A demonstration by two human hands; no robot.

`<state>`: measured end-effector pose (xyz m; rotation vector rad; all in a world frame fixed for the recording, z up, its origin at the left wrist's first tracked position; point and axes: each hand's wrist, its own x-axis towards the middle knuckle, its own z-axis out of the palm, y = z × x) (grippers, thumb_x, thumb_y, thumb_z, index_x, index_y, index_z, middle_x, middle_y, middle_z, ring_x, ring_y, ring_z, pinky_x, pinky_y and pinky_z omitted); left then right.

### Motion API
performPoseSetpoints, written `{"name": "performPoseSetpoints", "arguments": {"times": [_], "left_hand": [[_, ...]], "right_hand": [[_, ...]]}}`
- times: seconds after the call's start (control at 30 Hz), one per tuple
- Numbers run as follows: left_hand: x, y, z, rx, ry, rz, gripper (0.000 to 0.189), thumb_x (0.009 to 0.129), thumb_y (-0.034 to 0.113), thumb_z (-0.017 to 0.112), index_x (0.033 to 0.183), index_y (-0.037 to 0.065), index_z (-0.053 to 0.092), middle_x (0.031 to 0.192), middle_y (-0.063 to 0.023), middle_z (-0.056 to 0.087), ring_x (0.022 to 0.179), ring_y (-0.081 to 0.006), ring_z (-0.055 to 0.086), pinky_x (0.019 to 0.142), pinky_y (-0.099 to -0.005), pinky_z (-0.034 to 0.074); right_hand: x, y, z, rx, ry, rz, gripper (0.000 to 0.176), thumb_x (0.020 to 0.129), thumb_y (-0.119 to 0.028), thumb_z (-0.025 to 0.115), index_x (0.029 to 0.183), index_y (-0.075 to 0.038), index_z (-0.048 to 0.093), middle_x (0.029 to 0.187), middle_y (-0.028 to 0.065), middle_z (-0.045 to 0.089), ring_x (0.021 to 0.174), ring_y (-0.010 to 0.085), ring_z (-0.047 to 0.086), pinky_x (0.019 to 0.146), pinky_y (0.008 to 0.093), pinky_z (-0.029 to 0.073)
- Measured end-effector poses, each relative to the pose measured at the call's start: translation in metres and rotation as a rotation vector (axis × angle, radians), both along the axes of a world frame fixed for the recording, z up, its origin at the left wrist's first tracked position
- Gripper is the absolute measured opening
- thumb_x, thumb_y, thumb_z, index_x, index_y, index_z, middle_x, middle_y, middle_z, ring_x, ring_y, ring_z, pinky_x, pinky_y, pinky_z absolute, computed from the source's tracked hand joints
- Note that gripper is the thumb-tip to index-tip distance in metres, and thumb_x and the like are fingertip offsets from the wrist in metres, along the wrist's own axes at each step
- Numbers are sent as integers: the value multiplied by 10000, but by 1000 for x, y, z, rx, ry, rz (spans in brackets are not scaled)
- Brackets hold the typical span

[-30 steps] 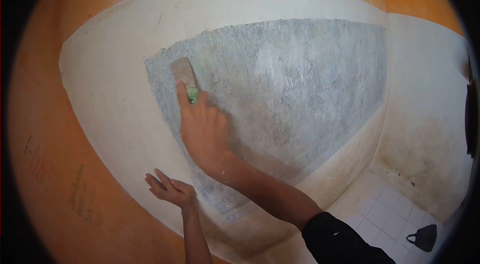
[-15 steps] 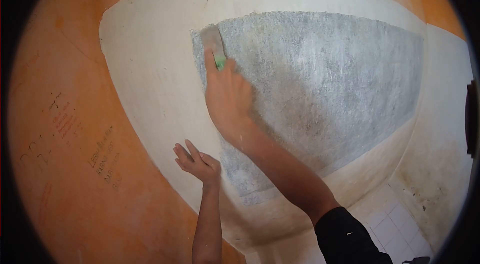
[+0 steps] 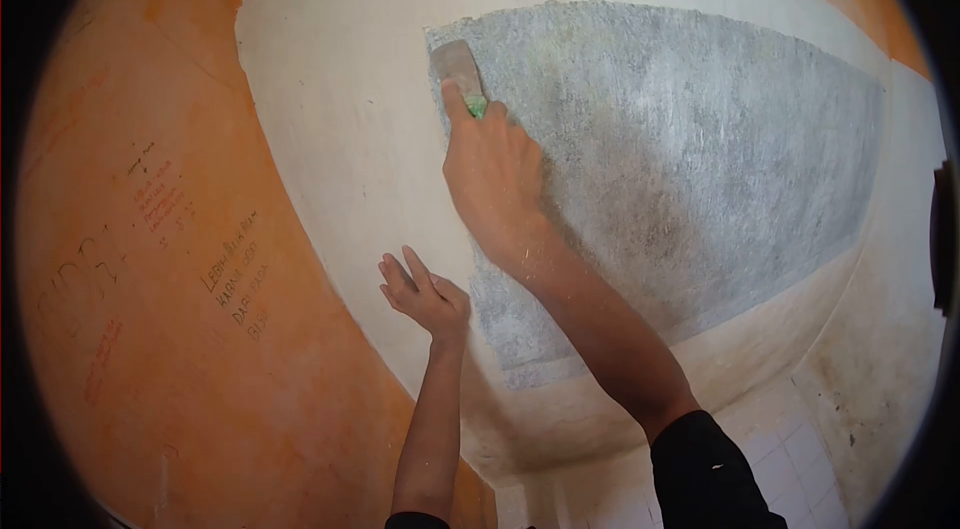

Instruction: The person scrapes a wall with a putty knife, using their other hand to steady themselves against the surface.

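Observation:
My right hand [image 3: 493,169] is wrapped round a scraper with a green handle, one finger stretched along its wide metal blade [image 3: 458,67]. The blade lies against the upper left corner of a rough grey patch [image 3: 640,159] on the wall. Lower and to the left, my left hand [image 3: 425,299] is held up with its fingers apart and nothing in it, near the smooth off-white wall area [image 3: 340,129] beside the patch's left edge.
Orange wall [image 3: 180,329] with black and red handwriting fills the left side. White tiles [image 3: 795,454] show at the lower right, below a stained wall corner. A dark object [image 3: 942,239] stands at the far right edge.
The view has shifted, so the wall and both hands appear further right and slightly higher. On the patch, the blade sits a little lower below the top edge. The grip is the same.

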<state>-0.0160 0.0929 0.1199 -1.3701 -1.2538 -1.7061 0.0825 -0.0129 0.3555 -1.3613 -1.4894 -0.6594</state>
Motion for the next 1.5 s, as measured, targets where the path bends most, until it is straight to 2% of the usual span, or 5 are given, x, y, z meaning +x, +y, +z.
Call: {"name": "performPoseSetpoints", "arguments": {"times": [0.6, 0.8, 1.0, 1.33, 1.5], "left_hand": [[-13, 2, -10, 18, 81, 4, 557, 961, 138, 411, 1497, -10, 401, 1574, -256, 267, 1479, -423, 228, 1169, -615, 109], [-10, 9, -5, 79, 76, 5, 560, 924, 106, 415, 1471, -8, 451, 1556, -258, 308, 1480, -411, 234, 1176, -603, 117], [-16, 10, -11, 51, 85, 8, 568, 900, 106, 435, 1457, 10, 487, 1562, -236, 330, 1467, -392, 278, 1188, -565, 110], [-19, 15, -19, 93, 76, -10, 568, 872, 51, 436, 1433, 12, 520, 1554, -217, 350, 1479, -357, 276, 1198, -534, 103], [-21, 19, -21, 103, 93, -34, 566, 856, 16, 427, 1411, -6, 538, 1556, -213, 338, 1491, -345, 266, 1205, -515, 90]], "right_hand": [[-21, -2, -20, 21, 158, 82, 451, 919, -56, 538, 1361, -123, 595, 912, 238, 655, 748, 397, 686, 668, 466, 562], [-15, 22, 40, 152, 52, 64, 465, 918, -60, 539, 1374, -144, 572, 956, 213, 645, 740, 352, 698, 605, 473, 558], [33, 3, -77, 9, 36, -3, 428, 1000, -149, 505, 1414, -238, 568, 820, 157, 622, 660, 320, 653, 573, 410, 515], [48, 30, -89, 130, 69, 285, 399, 1025, -191, 510, 1423, -165, 525, 982, 196, 654, 745, 333, 689, 639, 380, 552], [47, 24, -219, 82, 804, 819, 355, 978, -161, 642, 1272, -16, 508, 929, 98, 650, 665, 127, 584, 595, 298, 497]]}}
